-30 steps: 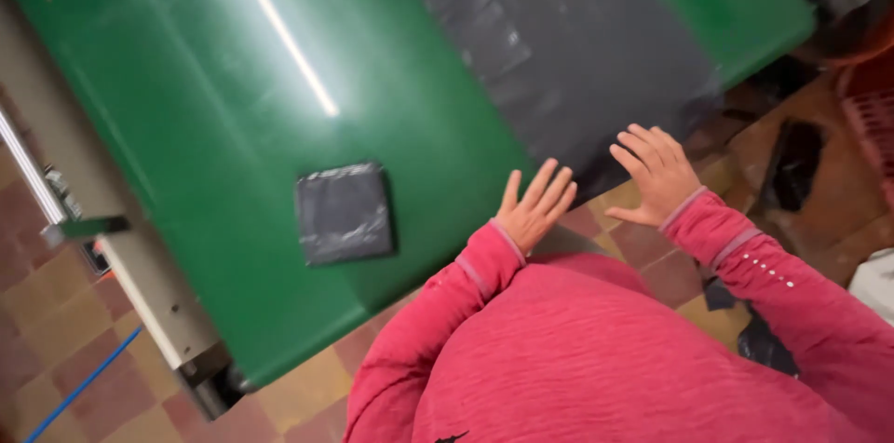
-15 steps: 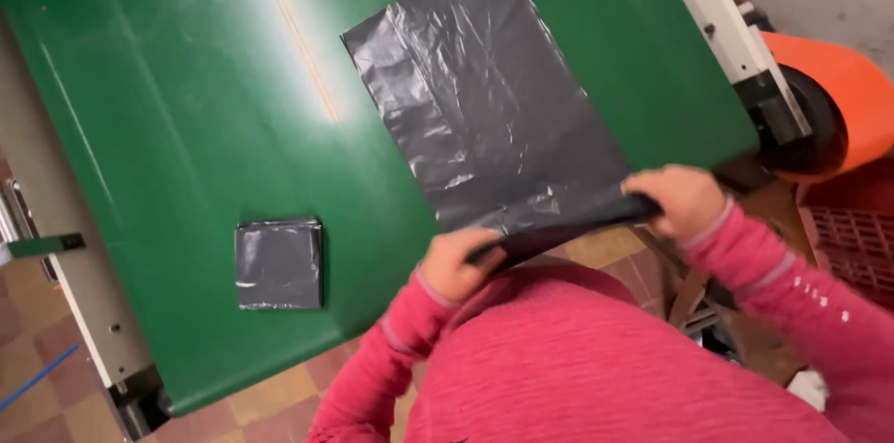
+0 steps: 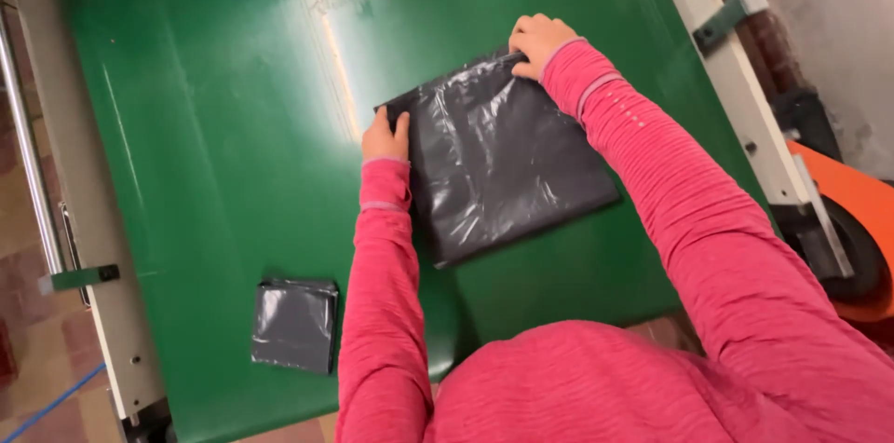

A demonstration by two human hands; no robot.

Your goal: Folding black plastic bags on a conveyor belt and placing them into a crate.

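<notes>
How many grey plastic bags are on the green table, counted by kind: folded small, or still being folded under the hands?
Folded small bag, lying alone near the table edge: 1
Larger bag, held at its far corners by the left hand and the right hand: 1
Total: 2

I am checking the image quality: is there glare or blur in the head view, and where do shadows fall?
Head view: a bright streak of glare runs down the green table beside the left hand; the dark plastic bag shows soft sheen on its wrinkles; a shadow lies on the table beside the left sleeve; the right hand and the small folded bag look sharp.
</notes>
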